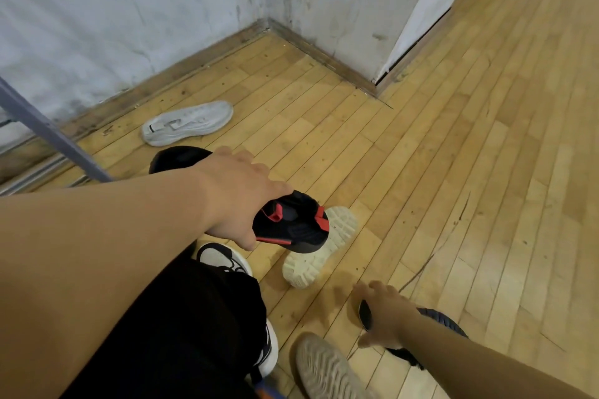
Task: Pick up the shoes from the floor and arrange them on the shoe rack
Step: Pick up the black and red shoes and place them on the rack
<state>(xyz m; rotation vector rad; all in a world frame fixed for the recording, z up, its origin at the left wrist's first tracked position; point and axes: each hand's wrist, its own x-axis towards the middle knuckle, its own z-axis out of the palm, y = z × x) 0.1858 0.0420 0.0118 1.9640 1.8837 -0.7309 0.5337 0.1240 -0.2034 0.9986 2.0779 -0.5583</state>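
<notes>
1. Black and red over a thick white lugged sole: the held shoe [298, 230] is gripped by its upper in the left hand [240, 201]. The fingers are curled round it, and it hangs clear of the floor with the sole tipped toward the boards on the right.
2. The right hand [389, 317] reaches down at the lower right onto the end of a dark shoe [444, 321] lying on the floor. Its fingers are spread above the shoe's tip and the thumb sits below it (whether they have closed on it cannot be told).
3. The two hands are well apart, the left higher in view and the right near the bottom edge.
4. Just behind the left wrist shows a black rounded shape [171, 159], shoe-like. The arm hides whether it is held or lies on the floor.
5. Near the right hand, at the bottom edge, a grey shoe [324, 369] lies sole up.
6. Under the left forearm are the person's black trouser leg [181, 334] and a worn white-and-black sneaker [223, 257], planted on the boards.
7. A white sneaker [188, 123] lies on its side on the floor close to the skirting board, well apart from both hands.
8. The wooden plank floor [470, 172] meets a stained pale wall [129, 10] in a corner. A grey metal bar [48, 133] slants in at the left edge (whether it belongs to the rack cannot be told).
</notes>
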